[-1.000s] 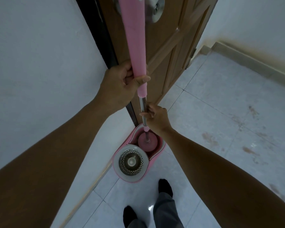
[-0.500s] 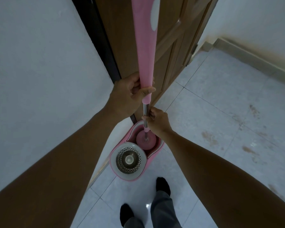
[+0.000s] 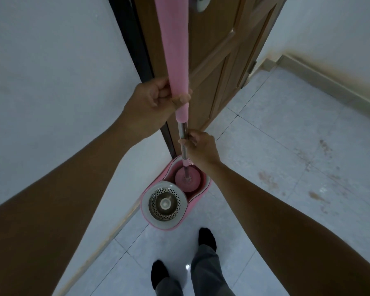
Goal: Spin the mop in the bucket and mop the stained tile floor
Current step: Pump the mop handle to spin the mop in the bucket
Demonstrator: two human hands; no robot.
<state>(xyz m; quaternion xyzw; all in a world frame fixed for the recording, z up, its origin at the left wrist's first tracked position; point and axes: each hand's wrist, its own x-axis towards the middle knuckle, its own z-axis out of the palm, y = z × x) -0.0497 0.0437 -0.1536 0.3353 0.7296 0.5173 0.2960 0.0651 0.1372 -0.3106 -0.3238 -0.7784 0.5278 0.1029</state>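
Observation:
A pink spin-mop handle [image 3: 175, 50] stands upright in front of me. My left hand [image 3: 156, 99] grips its pink sleeve near the lower end. Just below, my right hand [image 3: 199, 146] holds the bare metal rod [image 3: 182, 130]. The round pink mop head [image 3: 187, 180] sits down in the far compartment of the pink bucket [image 3: 207, 186] on the floor. The steel perforated spin basket [image 3: 165, 202] in the bucket's near half holds nothing. Brown stains [image 3: 267, 178] mark the pale floor tiles to the right.
A brown wooden door [image 3: 218, 56] stands right behind the mop, with a white wall [image 3: 51, 82] on the left. A raised tile kerb [image 3: 329, 82] runs along the right wall. My two feet in dark socks [image 3: 207, 238] stand just in front of the bucket.
Both hands and the handle sit slightly lower in view than a second ago, and the bucket has shifted down and left in the frame. The grips on the mop are unchanged.

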